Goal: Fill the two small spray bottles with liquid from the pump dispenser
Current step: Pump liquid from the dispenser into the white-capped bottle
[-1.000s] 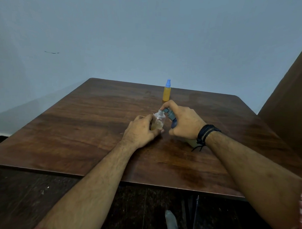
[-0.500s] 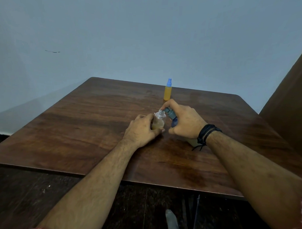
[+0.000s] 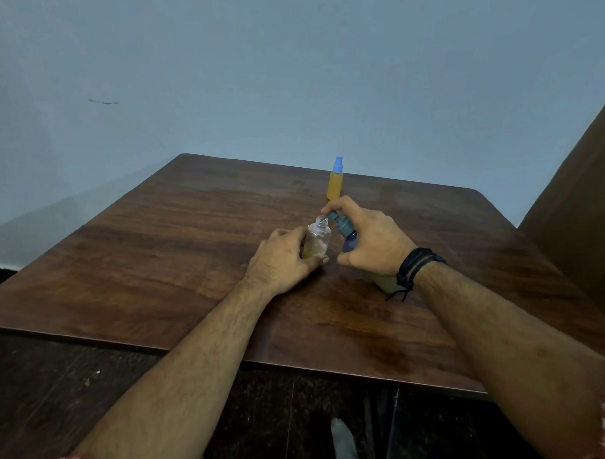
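place: plain home room | evidence: bare pale-blue wall (image 3: 299,74); dark wooden table (image 3: 156,258); dark floor (image 3: 48,392)

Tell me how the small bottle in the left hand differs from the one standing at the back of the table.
The held bottle is uncapped; the back bottle wears a blue spray cap. The held bottle has only a little yellowish liquid at its bottom; the back bottle looks orange nearly to the top. The left hand holds one; the other stands untouched. Both stand upright on the table.

Dim, bluish cast; soft sheen on table (image 3: 198,232); wide-angle bowing at edges; slight softness throughout
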